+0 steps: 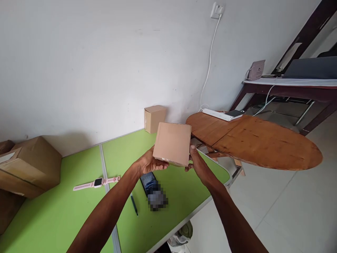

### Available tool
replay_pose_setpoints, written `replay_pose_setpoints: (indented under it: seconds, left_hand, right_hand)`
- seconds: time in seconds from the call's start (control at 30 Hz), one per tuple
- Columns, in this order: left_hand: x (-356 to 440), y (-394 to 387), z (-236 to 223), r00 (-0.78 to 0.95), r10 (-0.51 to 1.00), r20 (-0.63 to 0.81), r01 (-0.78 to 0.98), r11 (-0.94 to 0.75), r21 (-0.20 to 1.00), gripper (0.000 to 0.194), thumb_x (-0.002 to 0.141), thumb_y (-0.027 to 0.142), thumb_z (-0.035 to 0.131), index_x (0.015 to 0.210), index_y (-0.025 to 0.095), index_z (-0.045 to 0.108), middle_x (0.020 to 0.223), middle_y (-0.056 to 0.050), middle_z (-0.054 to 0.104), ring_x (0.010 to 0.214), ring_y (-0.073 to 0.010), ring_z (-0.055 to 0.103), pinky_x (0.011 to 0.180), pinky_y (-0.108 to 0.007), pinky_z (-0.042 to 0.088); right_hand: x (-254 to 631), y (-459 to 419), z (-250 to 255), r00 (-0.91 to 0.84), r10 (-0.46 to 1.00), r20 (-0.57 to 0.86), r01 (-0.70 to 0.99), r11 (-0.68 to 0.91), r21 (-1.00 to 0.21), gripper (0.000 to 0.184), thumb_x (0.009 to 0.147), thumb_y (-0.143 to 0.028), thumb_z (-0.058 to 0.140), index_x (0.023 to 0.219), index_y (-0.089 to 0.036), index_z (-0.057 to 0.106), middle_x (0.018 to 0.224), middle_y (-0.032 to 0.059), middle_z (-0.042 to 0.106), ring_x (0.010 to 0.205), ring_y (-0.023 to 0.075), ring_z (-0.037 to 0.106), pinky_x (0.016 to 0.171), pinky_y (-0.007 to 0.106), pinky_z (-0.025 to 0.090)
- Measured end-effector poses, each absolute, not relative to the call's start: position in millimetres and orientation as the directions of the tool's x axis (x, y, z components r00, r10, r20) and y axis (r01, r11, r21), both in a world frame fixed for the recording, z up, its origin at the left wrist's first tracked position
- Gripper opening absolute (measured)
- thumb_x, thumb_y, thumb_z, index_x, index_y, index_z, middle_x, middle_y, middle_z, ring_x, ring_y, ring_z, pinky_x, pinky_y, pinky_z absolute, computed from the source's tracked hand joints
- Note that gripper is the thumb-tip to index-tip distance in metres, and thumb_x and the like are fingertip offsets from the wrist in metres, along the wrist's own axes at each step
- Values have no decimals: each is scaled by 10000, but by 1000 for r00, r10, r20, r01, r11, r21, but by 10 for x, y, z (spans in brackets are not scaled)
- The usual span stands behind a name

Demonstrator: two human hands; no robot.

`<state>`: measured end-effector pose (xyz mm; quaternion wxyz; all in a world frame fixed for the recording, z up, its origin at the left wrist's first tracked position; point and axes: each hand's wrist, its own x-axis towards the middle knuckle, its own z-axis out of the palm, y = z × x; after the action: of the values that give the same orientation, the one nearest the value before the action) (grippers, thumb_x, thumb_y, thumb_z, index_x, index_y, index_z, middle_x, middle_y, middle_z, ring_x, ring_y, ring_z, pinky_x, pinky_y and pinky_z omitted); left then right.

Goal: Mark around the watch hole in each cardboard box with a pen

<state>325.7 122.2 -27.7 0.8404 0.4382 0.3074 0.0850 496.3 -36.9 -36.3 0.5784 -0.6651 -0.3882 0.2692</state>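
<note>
I hold a small square cardboard box (172,143) up above the green table (65,211), between both hands. My left hand (148,163) grips its lower left corner from below, fingers curled under it. My right hand (196,162) pinches the lower right edge, thumb up against the side. The box is closed and tilted slightly toward me. Below it on the table lie a dark phone (149,182), a pen (134,205) and a pink smartwatch (97,183).
A second small cardboard box (154,118) stands at the table's far edge by the white wall. Larger cardboard boxes (28,165) sit at the left. An oval wooden tabletop (263,144) with a power strip (218,114) lies to the right, over tiled floor.
</note>
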Motion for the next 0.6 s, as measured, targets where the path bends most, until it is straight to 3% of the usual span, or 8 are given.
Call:
replay_pose_setpoints:
  seconds: [0.1,0.2,0.37,0.5,0.6]
  left_hand:
    - [3533,1507,-409,714,424,-557,229,611,758,409,1116,471,754,1389,169,716,1313,-114,764,1065,-243,780,907,-430,701]
    - [3656,1725,-504,647,475,-596,245,611,753,442,1112,475,756,1432,176,702,1382,-128,748,1145,-272,774,970,-476,696]
    - [3798,1977,-534,616,592,-520,145,563,813,468,1111,478,753,1472,187,689,1440,-138,731,1209,-293,763,1026,-512,682]
    - [3963,2113,-512,630,641,-438,68,516,854,478,1114,482,748,1491,195,684,1488,-144,715,1262,-307,750,1077,-541,663]
    - [3980,2161,-523,631,665,-399,48,480,876,506,1115,514,733,1508,201,675,1529,-150,696,1316,-324,728,1128,-572,631]
  right_hand:
    - [5150,-183,-610,602,798,20,218,-140,-966,1039,1004,-983,357,1761,-284,496,1499,197,722,867,279,757,543,333,590]
    - [5211,-46,-892,586,809,-35,206,-191,-960,1008,1006,-933,444,1731,-240,548,1545,227,701,922,322,789,559,375,626]
    - [5191,178,-1302,598,800,-51,229,-232,-945,982,986,-853,558,1749,-237,514,1661,230,624,1180,399,777,832,520,710]
    - [5298,591,-1490,646,764,3,301,-251,-920,1057,955,-766,674,1765,-129,439,1711,292,531,1279,426,741,1137,615,615]
    - [5459,954,-1550,688,723,66,349,-250,-903,892,1036,-632,723,1745,-162,455,1752,262,491,1413,411,675,1226,627,550]
